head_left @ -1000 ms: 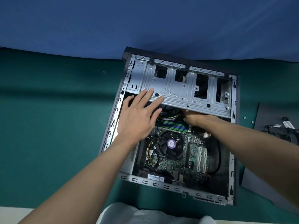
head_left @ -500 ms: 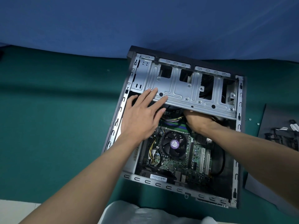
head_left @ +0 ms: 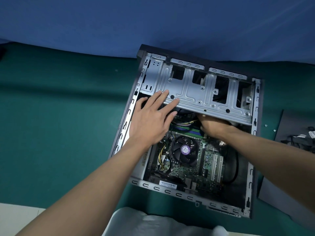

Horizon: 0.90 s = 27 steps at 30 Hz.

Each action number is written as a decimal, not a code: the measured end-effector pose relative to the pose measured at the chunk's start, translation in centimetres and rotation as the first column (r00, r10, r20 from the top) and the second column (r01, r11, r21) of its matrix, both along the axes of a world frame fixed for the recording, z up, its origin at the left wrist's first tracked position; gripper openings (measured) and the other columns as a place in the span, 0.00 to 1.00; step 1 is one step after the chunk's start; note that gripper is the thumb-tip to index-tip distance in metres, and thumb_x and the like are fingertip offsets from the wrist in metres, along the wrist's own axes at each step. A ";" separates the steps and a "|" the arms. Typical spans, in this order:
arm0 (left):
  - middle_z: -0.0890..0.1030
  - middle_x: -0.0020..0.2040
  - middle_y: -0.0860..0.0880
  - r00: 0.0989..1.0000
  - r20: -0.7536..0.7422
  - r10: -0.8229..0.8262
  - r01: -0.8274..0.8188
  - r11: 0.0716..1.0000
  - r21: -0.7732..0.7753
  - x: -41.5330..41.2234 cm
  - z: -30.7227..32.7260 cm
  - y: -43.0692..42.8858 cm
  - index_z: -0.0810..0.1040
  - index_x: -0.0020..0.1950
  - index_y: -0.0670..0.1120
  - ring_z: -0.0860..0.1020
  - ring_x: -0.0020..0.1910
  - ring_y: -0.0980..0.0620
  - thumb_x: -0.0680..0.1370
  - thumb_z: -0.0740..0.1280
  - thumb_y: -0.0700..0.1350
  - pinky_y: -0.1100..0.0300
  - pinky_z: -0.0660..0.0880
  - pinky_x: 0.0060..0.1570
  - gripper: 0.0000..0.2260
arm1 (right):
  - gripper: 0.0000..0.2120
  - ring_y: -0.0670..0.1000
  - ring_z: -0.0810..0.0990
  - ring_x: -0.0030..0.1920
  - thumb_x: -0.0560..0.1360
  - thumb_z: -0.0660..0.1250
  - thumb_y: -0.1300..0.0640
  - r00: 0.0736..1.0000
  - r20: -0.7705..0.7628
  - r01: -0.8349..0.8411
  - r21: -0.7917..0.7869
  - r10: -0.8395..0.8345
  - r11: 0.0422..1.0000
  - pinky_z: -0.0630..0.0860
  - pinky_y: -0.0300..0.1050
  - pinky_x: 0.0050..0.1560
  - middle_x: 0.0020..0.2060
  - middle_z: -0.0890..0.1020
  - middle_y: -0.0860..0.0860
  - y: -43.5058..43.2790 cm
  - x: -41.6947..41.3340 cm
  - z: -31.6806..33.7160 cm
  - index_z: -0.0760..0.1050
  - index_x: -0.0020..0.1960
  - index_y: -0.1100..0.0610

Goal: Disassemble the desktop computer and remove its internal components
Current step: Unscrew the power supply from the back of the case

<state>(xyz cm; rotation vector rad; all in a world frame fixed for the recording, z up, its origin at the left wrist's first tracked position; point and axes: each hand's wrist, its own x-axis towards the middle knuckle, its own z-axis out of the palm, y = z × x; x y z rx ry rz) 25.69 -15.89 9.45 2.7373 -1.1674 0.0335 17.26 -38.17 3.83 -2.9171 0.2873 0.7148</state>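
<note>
Head view: left hand (head_left: 150, 123) flat on drive cage (head_left: 201, 92) edge.

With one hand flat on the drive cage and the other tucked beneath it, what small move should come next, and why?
Probably keep the left hand pressing on the drive cage while the right hand works loose whatever it is reaching under the cage's edge, likely a cable or connector. Its fingers are hidden there, above the memory sticks, so no grip can be confirmed; the cage looks seated in the case.
</note>
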 end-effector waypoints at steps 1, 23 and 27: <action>0.67 0.75 0.52 1.000 -0.003 0.000 0.000 1.000 0.003 0.0 0.0 0.0 0.66 0.73 0.61 0.63 0.74 0.53 0.83 0.50 0.59 0.49 0.59 0.67 0.20 | 0.21 0.59 0.74 0.59 0.77 0.62 0.62 0.999 -0.048 -0.004 0.013 0.004 1.000 0.71 0.47 0.61 0.64 0.71 0.60 -0.3 0.5 0.0 0.63 0.69 0.60; 0.66 0.75 0.52 0.999 -0.036 -0.013 0.014 1.000 0.016 0.0 0.2 0.0 0.65 0.74 0.60 0.62 0.75 0.53 0.83 0.50 0.59 0.51 0.58 0.67 0.20 | 0.21 0.51 0.72 0.33 0.72 0.60 0.69 0.987 -0.032 0.157 0.116 -0.155 0.981 0.70 0.45 0.32 0.38 0.71 0.52 1.0 -1.2 2.9 0.66 0.63 0.58; 0.69 0.73 0.50 0.995 -0.097 -0.011 0.001 0.994 -0.106 -0.1 0.4 0.5 0.69 0.72 0.53 0.64 0.73 0.52 0.82 0.57 0.52 0.54 0.57 0.68 0.18 | 0.11 0.59 0.74 0.38 0.73 0.58 0.68 0.970 -0.030 0.243 0.112 -0.242 0.963 0.72 0.49 0.38 0.41 0.77 0.58 2.2 -2.4 3.8 0.70 0.54 0.60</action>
